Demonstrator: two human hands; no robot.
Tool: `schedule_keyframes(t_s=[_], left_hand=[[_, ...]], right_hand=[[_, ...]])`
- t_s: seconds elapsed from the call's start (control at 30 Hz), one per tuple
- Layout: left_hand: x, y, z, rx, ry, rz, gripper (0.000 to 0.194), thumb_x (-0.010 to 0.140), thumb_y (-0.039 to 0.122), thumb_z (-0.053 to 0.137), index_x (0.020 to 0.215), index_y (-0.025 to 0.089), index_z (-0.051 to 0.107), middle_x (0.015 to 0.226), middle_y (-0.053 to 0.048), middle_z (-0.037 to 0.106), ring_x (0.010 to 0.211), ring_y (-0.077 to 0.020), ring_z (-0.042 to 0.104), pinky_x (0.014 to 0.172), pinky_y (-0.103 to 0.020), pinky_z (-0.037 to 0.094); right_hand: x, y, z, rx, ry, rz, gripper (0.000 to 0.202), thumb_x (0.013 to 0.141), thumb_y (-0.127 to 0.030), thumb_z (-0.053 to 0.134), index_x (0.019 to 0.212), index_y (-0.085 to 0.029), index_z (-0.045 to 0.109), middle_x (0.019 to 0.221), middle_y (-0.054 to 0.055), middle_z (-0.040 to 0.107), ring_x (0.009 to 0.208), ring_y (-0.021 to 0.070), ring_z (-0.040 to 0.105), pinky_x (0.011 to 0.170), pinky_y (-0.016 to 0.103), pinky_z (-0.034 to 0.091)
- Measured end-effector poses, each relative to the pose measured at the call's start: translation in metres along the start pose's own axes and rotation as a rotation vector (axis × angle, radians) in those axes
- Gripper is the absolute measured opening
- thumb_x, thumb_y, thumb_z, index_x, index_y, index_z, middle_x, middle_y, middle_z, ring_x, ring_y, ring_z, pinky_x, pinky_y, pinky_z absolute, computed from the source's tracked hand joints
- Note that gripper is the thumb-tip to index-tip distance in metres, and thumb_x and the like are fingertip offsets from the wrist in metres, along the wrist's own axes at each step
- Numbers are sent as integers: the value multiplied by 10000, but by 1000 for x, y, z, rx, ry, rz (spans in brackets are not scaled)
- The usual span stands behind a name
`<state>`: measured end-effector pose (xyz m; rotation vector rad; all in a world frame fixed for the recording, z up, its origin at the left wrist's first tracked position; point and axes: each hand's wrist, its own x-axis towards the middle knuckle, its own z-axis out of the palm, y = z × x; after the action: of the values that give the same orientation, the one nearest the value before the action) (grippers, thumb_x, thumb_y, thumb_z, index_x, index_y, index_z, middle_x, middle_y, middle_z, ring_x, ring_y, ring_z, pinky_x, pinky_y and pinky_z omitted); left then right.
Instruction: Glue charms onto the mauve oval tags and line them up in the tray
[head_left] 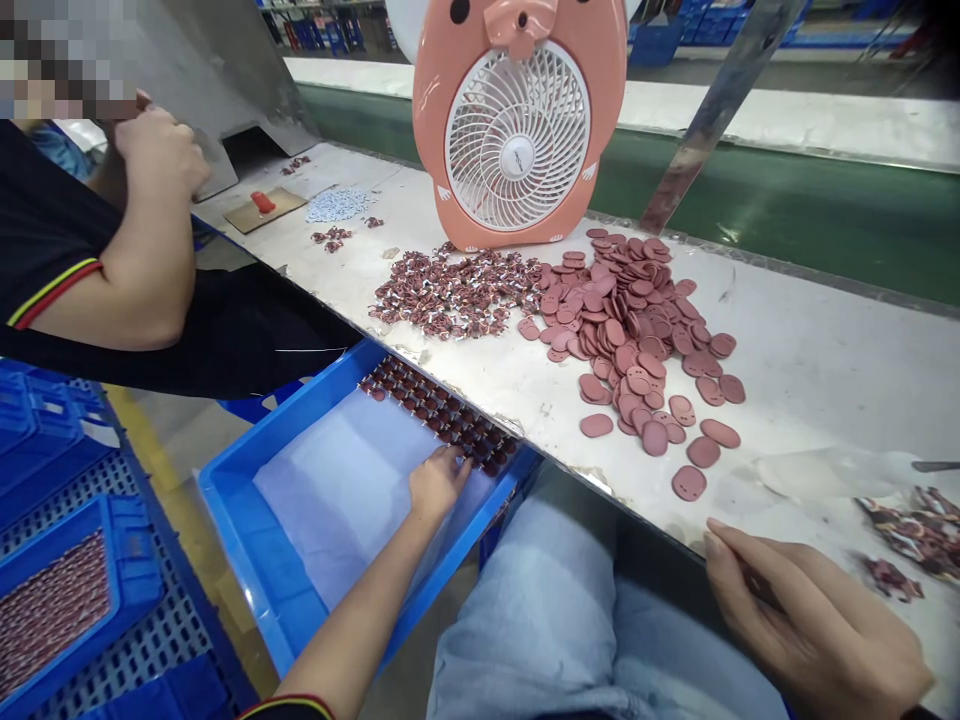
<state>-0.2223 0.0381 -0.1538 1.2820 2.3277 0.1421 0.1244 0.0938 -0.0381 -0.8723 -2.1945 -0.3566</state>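
My left hand (437, 484) reaches into a blue tray (247, 560), its fingers closed at the near end of rows of small dark red pieces (442, 415); what they pinch is too small to make out. White sheeting (337, 480) lines the tray. My right hand (817, 610) is at the table's front edge, fingers curled round a dark, slim item mostly hidden in the palm. Ahead of it lies a heap of reddish oval discs (630, 320), with a pile of small dark red and white pieces (457, 290) to its left.
A pink fan (517, 150) stands behind the piles on the white table (840, 370). More small pieces (919, 530) lie at the right. Another person's arm (150, 250) is at the left, above blue crates (135, 570).
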Motion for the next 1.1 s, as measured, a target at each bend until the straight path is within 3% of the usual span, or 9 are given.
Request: schedule_keyframes(t_s=[0.83,0.97,1.1], left_hand=[[7,-3,10,13,23,-17,309,938,369,592,1177,176,624,1178,-93,651,989,-225,649,846,-441,559],[6,-2,8,-9,62,-9,305,936,383,593,1143,163,632,1118,-81,666,938,-214,657,817,-426,562],[-1,-1,-5,-45,174,10,295,944,421,561,1063,169,659,971,-49,684,827,-187,650,735,-369,535]], right_hand=[[-4,0,2,16,-12,26,276,722,-74,840,955,-156,717,674,-8,731,524,114,634,606,244,478],[-1,-3,2,107,-2,55,257,739,-55,815,962,-138,717,700,24,733,542,124,627,617,263,476],[4,-7,-3,176,12,117,267,792,-47,745,1022,-174,698,749,14,721,592,129,646,603,252,516]])
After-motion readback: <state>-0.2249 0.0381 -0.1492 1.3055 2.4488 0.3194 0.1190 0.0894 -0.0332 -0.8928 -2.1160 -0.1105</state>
